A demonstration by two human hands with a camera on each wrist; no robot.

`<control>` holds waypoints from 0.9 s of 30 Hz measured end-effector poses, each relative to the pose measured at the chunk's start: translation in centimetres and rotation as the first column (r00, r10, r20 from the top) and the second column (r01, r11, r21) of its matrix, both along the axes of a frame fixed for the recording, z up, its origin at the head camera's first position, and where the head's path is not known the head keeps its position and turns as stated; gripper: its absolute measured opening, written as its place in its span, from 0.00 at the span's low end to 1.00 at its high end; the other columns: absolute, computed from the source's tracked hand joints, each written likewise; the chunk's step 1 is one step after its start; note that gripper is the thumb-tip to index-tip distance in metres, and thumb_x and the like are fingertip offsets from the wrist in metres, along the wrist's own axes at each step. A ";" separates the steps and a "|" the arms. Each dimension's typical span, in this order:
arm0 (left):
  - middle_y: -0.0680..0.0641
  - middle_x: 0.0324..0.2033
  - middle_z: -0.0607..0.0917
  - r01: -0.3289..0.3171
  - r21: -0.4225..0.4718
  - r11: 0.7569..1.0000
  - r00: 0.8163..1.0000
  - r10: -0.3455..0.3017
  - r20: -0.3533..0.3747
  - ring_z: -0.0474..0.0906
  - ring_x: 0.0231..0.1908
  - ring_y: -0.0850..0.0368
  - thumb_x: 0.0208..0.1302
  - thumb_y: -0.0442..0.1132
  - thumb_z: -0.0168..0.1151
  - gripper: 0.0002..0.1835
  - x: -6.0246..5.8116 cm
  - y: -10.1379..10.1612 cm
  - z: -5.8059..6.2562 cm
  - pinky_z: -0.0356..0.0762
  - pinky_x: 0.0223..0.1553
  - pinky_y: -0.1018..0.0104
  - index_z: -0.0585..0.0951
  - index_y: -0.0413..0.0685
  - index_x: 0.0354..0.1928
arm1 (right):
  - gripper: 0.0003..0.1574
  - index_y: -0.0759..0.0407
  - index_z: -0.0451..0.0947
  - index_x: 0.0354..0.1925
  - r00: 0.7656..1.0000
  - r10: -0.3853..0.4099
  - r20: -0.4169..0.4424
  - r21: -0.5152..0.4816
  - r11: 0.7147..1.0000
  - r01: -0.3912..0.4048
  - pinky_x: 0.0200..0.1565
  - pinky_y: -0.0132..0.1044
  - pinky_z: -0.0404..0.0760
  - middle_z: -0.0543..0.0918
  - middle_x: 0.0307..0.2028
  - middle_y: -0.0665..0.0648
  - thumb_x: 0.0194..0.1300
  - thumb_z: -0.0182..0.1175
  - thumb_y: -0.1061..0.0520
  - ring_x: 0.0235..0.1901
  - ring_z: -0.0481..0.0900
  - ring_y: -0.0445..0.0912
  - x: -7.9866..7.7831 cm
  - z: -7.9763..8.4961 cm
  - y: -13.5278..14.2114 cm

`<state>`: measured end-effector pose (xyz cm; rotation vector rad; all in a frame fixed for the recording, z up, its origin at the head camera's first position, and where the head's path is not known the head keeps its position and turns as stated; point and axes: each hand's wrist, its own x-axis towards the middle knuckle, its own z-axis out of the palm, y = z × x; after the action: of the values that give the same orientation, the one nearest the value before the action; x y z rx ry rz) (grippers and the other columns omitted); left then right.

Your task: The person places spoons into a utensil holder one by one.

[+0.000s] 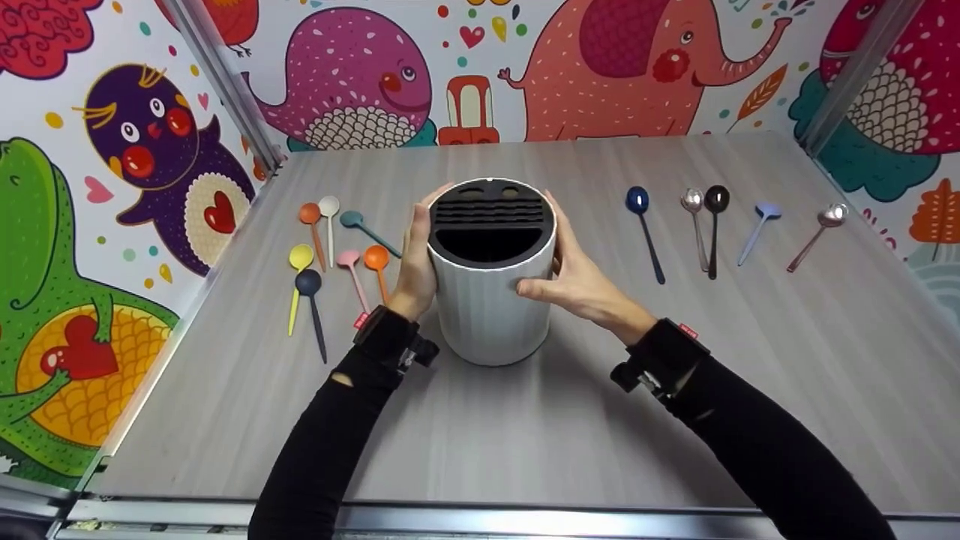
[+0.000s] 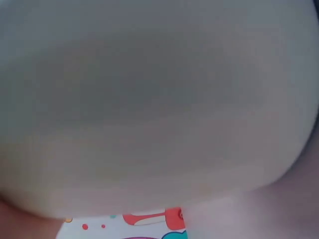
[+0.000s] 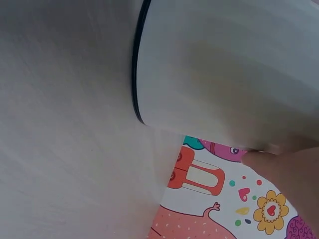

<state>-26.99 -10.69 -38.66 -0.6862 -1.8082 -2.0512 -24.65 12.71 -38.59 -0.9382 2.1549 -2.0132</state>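
Note:
A white cylindrical utensil holder [image 1: 491,315] with a slotted black top [image 1: 490,214] stands upright in the middle of the table. My left hand [image 1: 417,262] grips its left side near the rim. On the opposite side my right hand [image 1: 581,281] holds it, thumb across the front and fingers round the back. In the left wrist view the holder's blurred white wall [image 2: 149,109] fills most of the picture. The right wrist view shows the holder's dark base edge [image 3: 134,74] close over the table, with my right fingers [image 3: 284,174] along its wall.
Several coloured spoons lie left, among them a yellow spoon [image 1: 301,259], a dark blue spoon [image 1: 308,285] and a teal spoon [image 1: 351,219]. Several metallic spoons lie right, including a blue spoon [image 1: 637,201] and a black spoon [image 1: 717,201]. Printed panels [image 1: 480,60] border the table [image 1: 600,442].

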 end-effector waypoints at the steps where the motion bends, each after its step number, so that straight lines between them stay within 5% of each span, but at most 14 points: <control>1: 0.39 0.65 0.75 -0.010 0.000 1.000 1.000 0.010 -0.006 0.70 0.63 0.50 0.75 0.67 0.32 0.45 -0.1 0.2 0.0 0.64 0.67 0.55 0.66 0.32 0.71 | 0.89 0.48 0.29 0.82 1.000 -0.002 -0.002 0.003 1.000 0.002 0.74 0.59 0.48 0.45 0.80 0.48 0.42 0.76 0.26 0.77 0.43 0.42 -0.1 0.0 0.1; 6: 0.39 0.63 0.77 -0.018 0.002 1.000 0.999 0.018 -0.027 0.72 0.61 0.50 0.75 0.52 0.28 0.36 -0.7 1.3 0.2 0.67 0.66 0.55 0.69 0.33 0.70 | 0.89 0.51 0.29 0.82 1.000 -0.009 -0.002 0.006 1.000 0.009 0.73 0.60 0.50 0.46 0.80 0.51 0.43 0.77 0.28 0.77 0.45 0.44 -0.6 0.1 1.0; 11: 0.38 0.62 0.77 0.000 0.029 1.000 1.000 0.001 -0.031 0.73 0.60 0.49 0.75 0.51 0.29 0.35 -1.6 3.1 0.3 0.68 0.65 0.55 0.69 0.32 0.69 | 0.86 0.53 0.31 0.82 1.000 0.008 0.001 -0.017 1.000 -0.008 0.72 0.59 0.54 0.50 0.79 0.53 0.46 0.78 0.32 0.75 0.52 0.48 -1.6 0.3 2.7; 18: 0.38 0.63 0.76 -0.062 -0.030 0.998 0.997 0.060 -0.051 0.71 0.63 0.53 0.74 0.49 0.30 0.34 -2.9 5.2 0.4 0.65 0.67 0.60 0.70 0.32 0.68 | 0.78 0.47 0.40 0.82 0.998 0.059 0.022 -0.077 0.995 -0.057 0.70 0.59 0.59 0.60 0.75 0.55 0.48 0.81 0.42 0.72 0.61 0.53 -3.0 0.5 5.0; 27: 0.36 0.64 0.75 -0.100 -0.062 0.993 0.994 0.097 -0.052 0.70 0.64 0.52 0.71 0.48 0.33 0.34 -4.8 7.5 0.4 0.64 0.67 0.65 0.70 0.30 0.68 | 0.65 0.45 0.45 0.81 0.998 0.047 0.034 -0.077 0.996 -0.044 0.73 0.56 0.54 0.60 0.75 0.54 0.58 0.76 0.48 0.74 0.57 0.51 -4.3 0.2 7.2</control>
<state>-31.83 -3.22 -38.27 -0.6450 -1.8496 -1.9048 -28.99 19.88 -38.39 -0.9433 2.0331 -2.0881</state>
